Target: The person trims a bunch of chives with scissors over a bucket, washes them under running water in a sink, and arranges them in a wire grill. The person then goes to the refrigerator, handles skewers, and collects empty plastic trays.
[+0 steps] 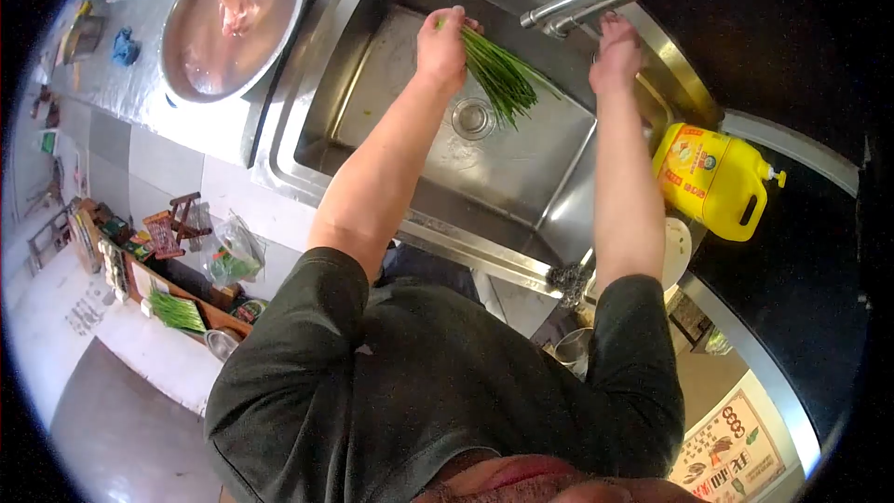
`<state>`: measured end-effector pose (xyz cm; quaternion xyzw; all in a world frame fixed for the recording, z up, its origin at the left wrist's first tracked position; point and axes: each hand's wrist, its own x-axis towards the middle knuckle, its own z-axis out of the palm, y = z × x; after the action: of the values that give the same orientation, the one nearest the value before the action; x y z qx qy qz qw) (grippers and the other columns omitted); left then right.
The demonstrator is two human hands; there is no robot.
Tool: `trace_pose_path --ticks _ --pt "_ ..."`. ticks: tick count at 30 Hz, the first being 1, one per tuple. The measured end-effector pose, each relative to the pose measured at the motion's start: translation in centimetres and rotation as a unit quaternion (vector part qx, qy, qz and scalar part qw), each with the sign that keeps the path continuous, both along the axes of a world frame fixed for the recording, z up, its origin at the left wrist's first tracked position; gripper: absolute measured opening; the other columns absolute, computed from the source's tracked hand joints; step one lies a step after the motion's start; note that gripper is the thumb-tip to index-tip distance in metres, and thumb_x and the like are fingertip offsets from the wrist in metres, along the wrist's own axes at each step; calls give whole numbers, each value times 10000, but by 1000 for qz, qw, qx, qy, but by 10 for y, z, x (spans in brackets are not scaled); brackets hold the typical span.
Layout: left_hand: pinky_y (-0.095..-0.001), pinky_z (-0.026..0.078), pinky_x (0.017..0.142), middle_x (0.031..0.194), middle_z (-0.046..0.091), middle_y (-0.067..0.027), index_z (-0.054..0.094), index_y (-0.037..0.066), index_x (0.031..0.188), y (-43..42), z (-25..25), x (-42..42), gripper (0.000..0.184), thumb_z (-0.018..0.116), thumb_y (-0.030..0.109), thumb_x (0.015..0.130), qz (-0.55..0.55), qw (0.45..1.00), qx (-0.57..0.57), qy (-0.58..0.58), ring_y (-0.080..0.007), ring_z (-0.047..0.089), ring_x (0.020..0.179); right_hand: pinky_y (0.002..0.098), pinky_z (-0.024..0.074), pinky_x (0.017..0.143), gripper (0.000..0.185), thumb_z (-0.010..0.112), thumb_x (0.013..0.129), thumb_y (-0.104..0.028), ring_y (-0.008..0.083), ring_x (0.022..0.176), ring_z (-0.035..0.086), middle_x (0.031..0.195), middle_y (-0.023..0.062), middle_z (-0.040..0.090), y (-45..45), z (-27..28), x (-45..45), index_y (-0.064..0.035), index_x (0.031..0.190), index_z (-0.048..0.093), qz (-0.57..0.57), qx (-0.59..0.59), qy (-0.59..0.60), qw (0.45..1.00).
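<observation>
A bunch of long green chives (503,79) is gripped at one end by my left hand (441,51), whose fingers are closed round it. The leafy tips fan out to the right over the steel sink (386,65), above the drain (472,118). No water stream can be made out. At the sink's far right corner, my right hand (616,54) is closed at the handle of the chrome faucet (582,2); its fingertips are partly hidden.
Left of the sink stands a large metal basin (296,14) holding raw meat in cloudy liquid. A yellow jug with a pump (717,182) is by my right forearm. Behind on the left are more greens (175,310) and a plastic bag (235,251).
</observation>
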<state>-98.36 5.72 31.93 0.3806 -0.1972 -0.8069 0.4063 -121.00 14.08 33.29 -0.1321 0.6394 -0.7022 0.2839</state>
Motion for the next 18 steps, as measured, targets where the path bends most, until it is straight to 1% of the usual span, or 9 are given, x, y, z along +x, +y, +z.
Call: trace_pose_path --ticks 2,4,6,7,10,11,14,15,18 --pt "-332 500 627 774 602 -97 493 29 1002 1 7 8 168 570 159 928 -21 1000 -11 -3 -204 591 691 414 328 1065 570 613 888 -313 271 1192 485 1302 121 510 37 -4 41 -20 1336 418 154 110 245 951" --pt "-332 503 630 778 602 -98 494 28 1010 3 12 13 171 570 155 925 -28 999 -14 9 -197 588 692 437 373 1027 754 769 754 -252 338 1160 511 1262 162 545 52 13 115 -27 1366 390 243 163 455 841" --pt "-334 504 630 775 596 -95 491 25 1006 11 17 20 172 569 156 926 -24 999 1 30 -197 587 691 449 368 1029 833 814 690 -287 382 1212 468 1269 203 537 46 17 156 -22 1358 394 289 226 478 798" --pt "-366 519 667 799 581 -88 488 41 986 13 20 24 136 548 152 936 -18 997 25 66 -227 595 722 443 432 961 783 799 698 -246 385 1175 511 1237 223 557 44 8 170 -55 1352 413 250 233 525 780" --pt "-373 520 694 795 567 -89 484 35 978 8 34 47 134 537 151 938 -6 996 48 78 -231 587 727 460 464 917 782 789 683 -282 383 1086 566 1193 190 590 36 -19 183 -104 1343 406 253 259 397 843" --pt "-373 520 699 807 574 -94 480 30 975 3 39 54 141 532 156 938 -12 998 35 45 -237 593 741 464 506 808 661 755 714 -250 400 975 610 1101 191 631 32 -13 187 -106 1281 446 259 239 425 834" --pt "-352 501 663 773 567 -91 455 37 930 -11 75 76 145 545 151 932 -5 997 36 62 -211 573 709 482 513 775 581 735 733 -244 412 917 625 1031 187 652 15 19 200 -122 1238 476 279 240 446 816" --pt "-367 504 725 834 602 -108 488 12 1051 -15 85 85 266 575 230 923 -18 998 11 53 -224 597 761 488 511 769 537 719 744 -234 413 900 629 998 187 660 10 39 205 -139 1224 496 276 236 450 816" --pt "-342 436 882 1186 539 -117 415 66 1322 -37 115 117 462 543 316 955 -154 983 -37 89 -221 547 1066 447 524 772 508 712 745 -180 401 944 625 1013 190 652 -7 99 214 -104 1205 509 254 260 518 774"
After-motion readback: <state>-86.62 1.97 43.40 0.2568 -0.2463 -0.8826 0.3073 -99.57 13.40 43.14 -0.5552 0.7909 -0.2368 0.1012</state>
